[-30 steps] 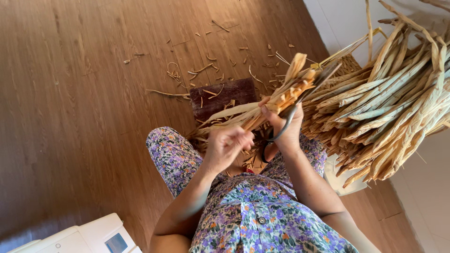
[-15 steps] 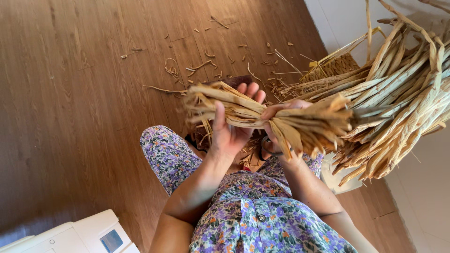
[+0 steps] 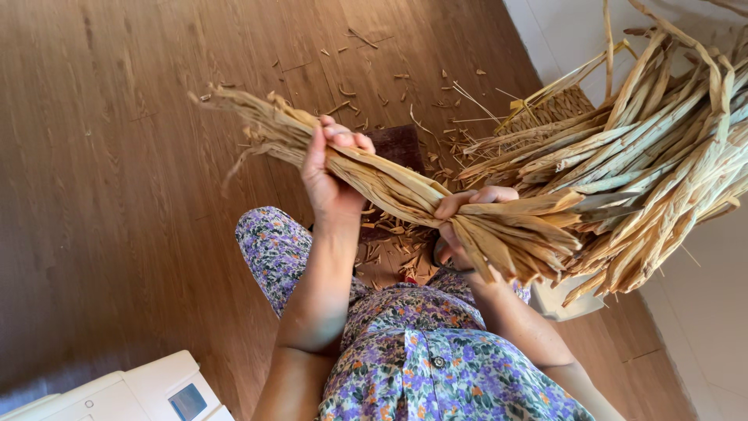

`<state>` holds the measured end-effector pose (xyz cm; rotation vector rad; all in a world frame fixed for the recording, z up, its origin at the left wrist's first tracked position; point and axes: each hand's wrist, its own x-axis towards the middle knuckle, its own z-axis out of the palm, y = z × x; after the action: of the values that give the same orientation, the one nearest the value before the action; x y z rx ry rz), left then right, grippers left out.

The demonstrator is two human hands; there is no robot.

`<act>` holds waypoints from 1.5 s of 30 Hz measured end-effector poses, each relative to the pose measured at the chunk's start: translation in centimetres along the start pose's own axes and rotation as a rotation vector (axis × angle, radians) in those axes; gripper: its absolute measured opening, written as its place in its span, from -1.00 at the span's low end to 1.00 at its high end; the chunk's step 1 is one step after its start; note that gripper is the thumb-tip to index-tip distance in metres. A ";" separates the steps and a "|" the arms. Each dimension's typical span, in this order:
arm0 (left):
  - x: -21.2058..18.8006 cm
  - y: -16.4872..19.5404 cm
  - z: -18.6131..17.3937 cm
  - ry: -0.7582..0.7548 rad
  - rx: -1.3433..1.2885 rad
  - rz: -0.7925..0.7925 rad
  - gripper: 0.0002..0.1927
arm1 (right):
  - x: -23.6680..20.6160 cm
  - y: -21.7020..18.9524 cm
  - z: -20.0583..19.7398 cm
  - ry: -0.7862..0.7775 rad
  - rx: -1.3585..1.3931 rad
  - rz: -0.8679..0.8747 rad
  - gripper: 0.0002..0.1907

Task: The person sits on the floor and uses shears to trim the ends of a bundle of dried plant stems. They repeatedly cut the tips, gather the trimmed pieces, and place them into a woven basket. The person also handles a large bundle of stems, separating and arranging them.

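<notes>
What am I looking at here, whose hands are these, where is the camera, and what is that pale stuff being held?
There is no machine here. A camera on a person's head looks straight down at their own two bare hands. The left hand and the right hand both grip one bundle of dried, straw-coloured leaf strips, held level above the lap. The person wears a purple flowered dress. To the right, a larger heap of the same dried strips lies over a woven basket. Below is a brown wooden plank floor, strewn with small dry scraps. A white boxy device with a small screen sits at the lower left.
</notes>
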<state>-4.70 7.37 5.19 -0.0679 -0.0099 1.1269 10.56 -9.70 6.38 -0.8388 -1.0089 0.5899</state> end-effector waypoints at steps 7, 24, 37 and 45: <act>3.8 5.9 -4.3 0.068 0.029 0.105 -0.88 | -1.1 -0.4 -1.2 0.104 0.199 0.179 -0.42; 4.8 13.3 -5.1 -0.018 0.290 0.180 -0.75 | -4.4 4.1 -5.4 0.108 0.261 0.480 -0.58; 2.2 17.1 3.1 -0.015 1.047 0.025 -0.72 | -3.7 5.7 -5.2 0.023 -0.008 0.795 -0.35; 0.1 18.3 8.9 0.074 1.614 0.051 -0.70 | -3.9 6.4 -7.8 0.097 -0.258 0.795 -0.49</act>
<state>-21.55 15.71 12.94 1.3241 0.9551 0.9069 15.62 -11.64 -2.98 -1.5010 -0.6420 1.0883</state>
